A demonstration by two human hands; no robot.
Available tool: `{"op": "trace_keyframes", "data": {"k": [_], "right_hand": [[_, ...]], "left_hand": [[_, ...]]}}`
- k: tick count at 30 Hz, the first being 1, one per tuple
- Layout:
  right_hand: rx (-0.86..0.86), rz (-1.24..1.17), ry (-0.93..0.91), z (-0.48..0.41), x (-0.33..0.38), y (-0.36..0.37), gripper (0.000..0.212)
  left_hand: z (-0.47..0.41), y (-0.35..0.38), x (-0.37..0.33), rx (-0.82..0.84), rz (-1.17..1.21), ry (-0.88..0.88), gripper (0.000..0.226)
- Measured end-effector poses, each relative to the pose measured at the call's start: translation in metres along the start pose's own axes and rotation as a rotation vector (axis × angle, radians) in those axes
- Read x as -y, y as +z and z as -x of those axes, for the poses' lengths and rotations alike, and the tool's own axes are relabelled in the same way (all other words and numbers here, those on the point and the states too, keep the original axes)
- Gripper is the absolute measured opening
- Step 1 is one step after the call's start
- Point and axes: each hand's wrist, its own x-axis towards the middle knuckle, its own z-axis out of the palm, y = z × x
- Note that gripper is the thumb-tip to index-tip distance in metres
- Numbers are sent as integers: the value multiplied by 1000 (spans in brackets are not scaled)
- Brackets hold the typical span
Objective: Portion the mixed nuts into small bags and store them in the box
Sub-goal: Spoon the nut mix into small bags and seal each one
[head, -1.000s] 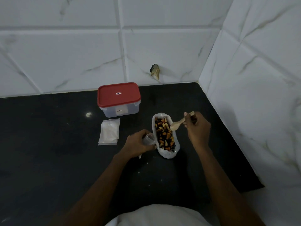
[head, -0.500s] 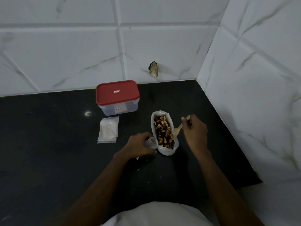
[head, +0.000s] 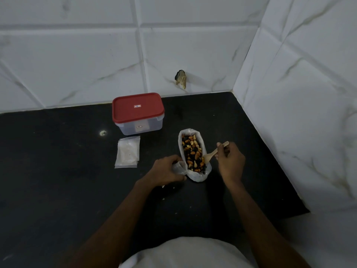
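Mixed nuts fill an open white bag lying on the dark table, its long axis running away from the person toward the tiled back wall. A wooden spoon, pinched in the closed right hand, dips its bowl over the bag's right edge into the nuts, handle angled up and to the right. Touching the bag's near left side, the left hand is curled around a small clear bag (whether its mouth is open cannot be made out). The coming scoop must therefore travel leftward across the bag's short width, from the right hand's side to the left's. Farther left lies a stack of empty small bags, and just behind it stands the box with its red lid on, nearer the left hand.
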Motion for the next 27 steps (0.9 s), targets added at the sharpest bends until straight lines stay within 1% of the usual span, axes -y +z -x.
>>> {"op": "trace_keyframes", "data": {"k": [4, 7, 10, 17, 23, 27], "right_hand": [[-18, -109, 134, 3, -7, 3, 11], [-44, -156, 214, 3, -13, 5, 15], [-45, -172, 241, 3, -16, 9, 17], [-19, -126, 241, 1, -21, 17, 18], [12, -311, 367, 4, -21, 22, 20], [53, -332, 426, 4, -23, 24, 24]], "left_hand": [[-1, 1, 0, 1, 15, 5, 47], [-2, 0, 2, 6, 23, 6, 46], [-2, 1, 2, 0, 19, 11, 46], [-3, 0, 4, -6, 35, 7, 47], [-3, 1, 4, -7, 27, 14, 48], [-3, 1, 6, -4, 39, 13, 46]]}}
